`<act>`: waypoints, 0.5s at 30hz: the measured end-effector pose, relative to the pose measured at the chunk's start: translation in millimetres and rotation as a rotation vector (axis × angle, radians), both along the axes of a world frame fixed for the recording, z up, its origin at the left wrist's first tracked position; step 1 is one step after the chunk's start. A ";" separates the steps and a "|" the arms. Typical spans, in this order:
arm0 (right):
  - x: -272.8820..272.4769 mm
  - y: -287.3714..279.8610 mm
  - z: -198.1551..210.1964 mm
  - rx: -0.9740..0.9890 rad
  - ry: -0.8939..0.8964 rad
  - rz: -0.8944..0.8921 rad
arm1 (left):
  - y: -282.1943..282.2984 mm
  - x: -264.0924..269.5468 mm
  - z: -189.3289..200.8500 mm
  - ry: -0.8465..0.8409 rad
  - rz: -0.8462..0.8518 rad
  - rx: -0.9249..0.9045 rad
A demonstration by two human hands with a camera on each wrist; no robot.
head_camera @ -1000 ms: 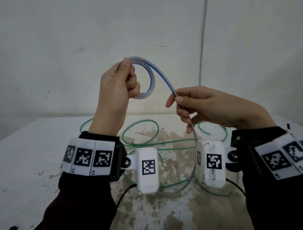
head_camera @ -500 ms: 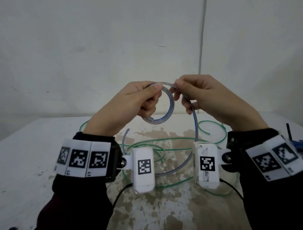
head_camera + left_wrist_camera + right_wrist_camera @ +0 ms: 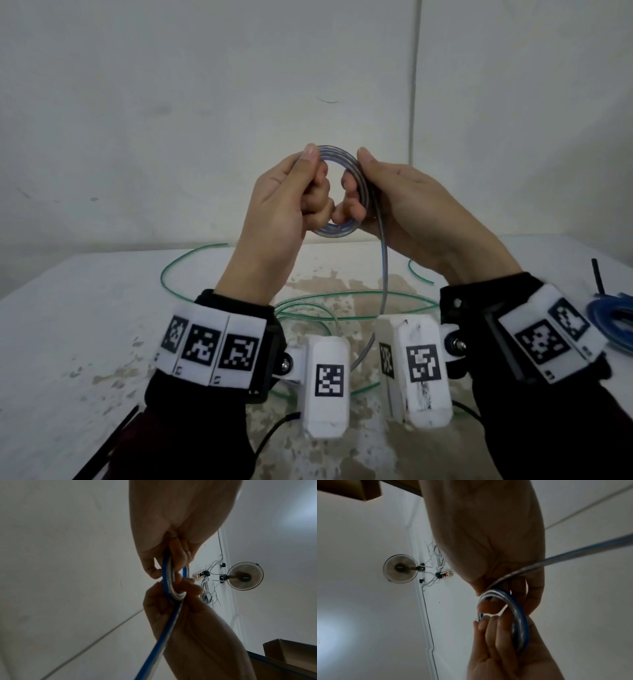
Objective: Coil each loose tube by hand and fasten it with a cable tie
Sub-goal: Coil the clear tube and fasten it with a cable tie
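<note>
Head view was evenly lit and sharp; wrist views were dim, soft, edge-warped, with glare possibly from a ceiling light.

We wear dark sleeves down to both wrists, the left sleeve (image 3: 113, 442) tinged maroon, the right sleeve (image 3: 555, 431) black. Each wrist carries a black strap faced with white panels printed with square black-and-white markers: the left band (image 3: 209, 347) shows three panels, the right band (image 3: 555, 337) at least two. A white block-shaped camera housing with its own marker hangs from each band on a bolted bracket, the left housing (image 3: 327, 380) and the right housing (image 3: 416, 370), the latter scuffed with dark smudges. Thin black cables (image 3: 274, 435) trail below them.
</note>
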State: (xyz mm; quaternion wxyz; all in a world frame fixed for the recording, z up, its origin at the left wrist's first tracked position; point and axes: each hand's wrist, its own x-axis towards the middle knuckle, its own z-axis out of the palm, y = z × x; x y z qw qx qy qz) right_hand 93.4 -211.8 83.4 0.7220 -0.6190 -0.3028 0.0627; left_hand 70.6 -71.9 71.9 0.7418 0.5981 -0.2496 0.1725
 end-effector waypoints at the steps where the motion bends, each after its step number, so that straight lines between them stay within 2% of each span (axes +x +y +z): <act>1: -0.3 2.4 0.0 0.031 0.030 0.016 | -0.5 0.4 -0.5 -0.001 0.015 -0.020; 4: 0.9 3.1 0.5 0.043 0.017 -0.010 | -2.6 1.6 -1.2 0.062 -0.053 -0.053; 7: 1.9 -3.2 0.6 -0.073 -0.073 -0.050 | 2.8 0.5 -0.3 0.166 -0.162 0.091; 10: 0.6 -4.6 1.1 -0.126 -0.088 -0.037 | 7.0 -1.8 0.0 0.099 -0.117 0.194; 13: 2.0 -0.9 1.5 -0.015 -0.020 -0.013 | 2.5 -2.5 0.7 0.018 -0.034 0.086; 15: 3.9 -1.5 0.9 0.042 0.038 0.042 | 0.2 -2.3 1.9 0.028 -0.035 -0.007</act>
